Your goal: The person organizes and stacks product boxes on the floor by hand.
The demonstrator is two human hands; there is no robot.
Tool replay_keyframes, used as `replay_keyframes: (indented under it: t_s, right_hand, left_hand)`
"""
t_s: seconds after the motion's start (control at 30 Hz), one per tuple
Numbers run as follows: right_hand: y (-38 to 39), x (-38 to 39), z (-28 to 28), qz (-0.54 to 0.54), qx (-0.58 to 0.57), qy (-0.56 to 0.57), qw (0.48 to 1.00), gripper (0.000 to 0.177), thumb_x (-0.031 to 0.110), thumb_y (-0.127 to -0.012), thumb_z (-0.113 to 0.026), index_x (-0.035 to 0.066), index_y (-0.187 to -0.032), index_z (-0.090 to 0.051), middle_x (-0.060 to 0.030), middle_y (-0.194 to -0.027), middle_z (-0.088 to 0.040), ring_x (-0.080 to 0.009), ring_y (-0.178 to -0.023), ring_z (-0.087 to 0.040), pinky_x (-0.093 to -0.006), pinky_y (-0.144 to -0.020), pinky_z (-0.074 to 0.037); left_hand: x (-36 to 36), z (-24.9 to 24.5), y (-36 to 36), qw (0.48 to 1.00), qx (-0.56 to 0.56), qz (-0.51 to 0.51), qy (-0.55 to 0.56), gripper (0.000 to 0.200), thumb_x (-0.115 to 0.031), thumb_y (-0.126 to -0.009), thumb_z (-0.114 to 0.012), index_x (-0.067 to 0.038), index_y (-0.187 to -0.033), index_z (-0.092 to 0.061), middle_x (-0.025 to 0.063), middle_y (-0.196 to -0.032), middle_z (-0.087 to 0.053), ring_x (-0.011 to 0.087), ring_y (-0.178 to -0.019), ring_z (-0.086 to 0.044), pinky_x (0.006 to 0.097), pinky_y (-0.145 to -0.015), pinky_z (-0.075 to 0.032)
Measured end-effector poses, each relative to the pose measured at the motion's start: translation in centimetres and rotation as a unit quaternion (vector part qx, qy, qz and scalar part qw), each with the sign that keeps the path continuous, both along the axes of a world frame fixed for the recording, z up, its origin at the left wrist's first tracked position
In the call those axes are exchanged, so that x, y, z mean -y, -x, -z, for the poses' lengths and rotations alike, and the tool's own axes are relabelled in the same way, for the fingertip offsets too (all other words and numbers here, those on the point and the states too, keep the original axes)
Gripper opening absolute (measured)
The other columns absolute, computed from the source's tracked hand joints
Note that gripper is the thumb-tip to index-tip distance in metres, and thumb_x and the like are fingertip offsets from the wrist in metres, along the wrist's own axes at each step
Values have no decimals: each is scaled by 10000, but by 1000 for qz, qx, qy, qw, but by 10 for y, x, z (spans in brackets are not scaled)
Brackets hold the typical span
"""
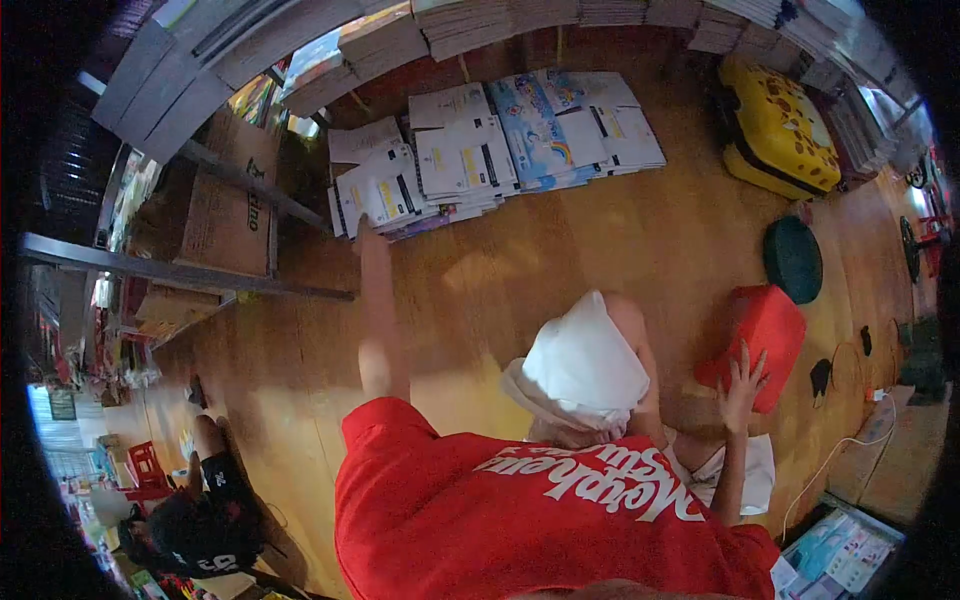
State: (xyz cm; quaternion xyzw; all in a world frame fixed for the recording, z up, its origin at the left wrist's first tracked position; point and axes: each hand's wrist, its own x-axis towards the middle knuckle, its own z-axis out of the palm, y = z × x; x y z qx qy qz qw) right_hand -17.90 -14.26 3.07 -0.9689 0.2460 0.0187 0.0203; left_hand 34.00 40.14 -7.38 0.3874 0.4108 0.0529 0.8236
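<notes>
My left arm reaches out to the near left corner of a row of white printed booklets (375,190) stacked on the wooden floor. My left hand (367,238) is at the edge of that stack; it is small and blurred, so its fingers and any hold do not show clearly. To the right, my right hand (743,385) lies with spread fingers on a red, smooth-sided object (768,325), perhaps a plastic stool. A blue-and-white printed stack (540,130) lies among the white ones. My bent knee in white shorts (585,355) is between my two arms.
A yellow spotted suitcase (785,125) stands at the back right, with a dark green round object (793,260) nearer me. On the left are a metal rack bar (180,270) and a cardboard box (235,200). Another person in black (205,520) sits at lower left. A white cable (835,445) runs at right.
</notes>
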Motion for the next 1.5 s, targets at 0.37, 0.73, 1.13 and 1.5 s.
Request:
replay_keyframes:
  t_s: [0.37,0.73,1.13,1.5]
  right_hand:
    - [7,-1,-1,-12,37,22,999,479,141,-750,-647,96,-1203,-496,-21,-1478,-197,-367,-1372,-61,-656,-1035,-72]
    - [-71,-41,-21,-85,329,-234,911,448,158,-806,-638,38,-1213,-493,-146,-1370,-378,-341,-1252,-365,-430,-1044,-276]
    - [-154,-105,-16,122,384,-847,348,602,328,-818,-641,70,-1303,-396,-111,-1268,-492,-289,-1158,-468,-443,-996,-366]
    - [-59,-10,24,270,389,-768,432,565,260,-807,-665,41,-1274,-432,-95,-1221,-528,-246,-1106,-513,-379,-947,-416]
  left_hand:
    - [-20,-155,62,804,194,-112,-550,577,-151,-806,-688,81,-1222,-363,230,-1194,-493,310,-1009,-545,413,-823,-480]
    - [-6,-214,223,884,352,-81,-298,471,-125,-833,-648,32,-1203,-401,181,-1155,-527,246,-979,-574,395,-796,-533]
    - [227,-185,288,845,310,429,-71,592,-182,-826,-657,-35,-1287,-317,106,-1260,-454,200,-1110,-465,342,-918,-411]
    - [98,-31,10,842,88,353,-399,527,-418,-674,-776,-1,-955,-618,99,-902,-653,198,-719,-620,301,-634,-504]
